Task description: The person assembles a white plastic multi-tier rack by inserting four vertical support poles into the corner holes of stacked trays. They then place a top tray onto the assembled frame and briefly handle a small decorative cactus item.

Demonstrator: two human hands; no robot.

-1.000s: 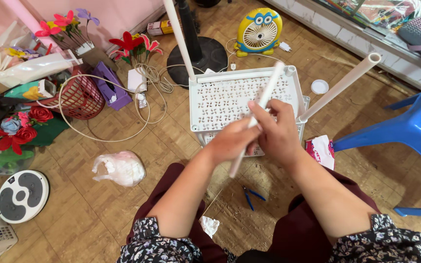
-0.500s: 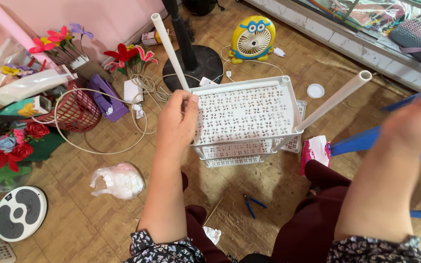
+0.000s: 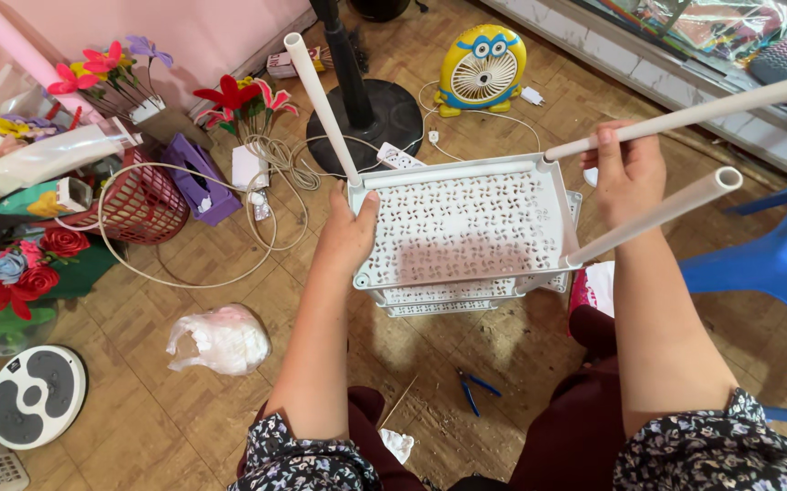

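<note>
From the head view, the left hand (image 3: 348,238) was clamped on the left edge of the white perforated shelf tray (image 3: 462,223), thumb lying on the top face and fingers tucked beneath the rim. The right hand (image 3: 628,173) had its grip closed around a white plastic tube (image 3: 685,116) near where that tube met the tray's far right corner. The tray sat on the wooden floor (image 3: 184,364) just in front of the person's knees, stacked over further white trays (image 3: 439,295) showing below its near edge. Two more tubes stood in its corners: one (image 3: 321,100) rising from the far left, one (image 3: 657,214) slanting out from the near right, passing under the right hand.

A pink and white packet (image 3: 594,282) lay on the floor just beside the tray's right side. A flat box (image 3: 280,64) rested near the wall, by the black fan base (image 3: 375,114). Left of the tray, a red mesh basket (image 3: 139,200) stood with a pale cable (image 3: 193,264) looping round it, its contents unclear. A purple box (image 3: 195,177) lay beside it, touching. A white crumpled bag (image 3: 221,338) lay near the left arm, and blue-handled pliers (image 3: 473,386) between the knees.
</note>
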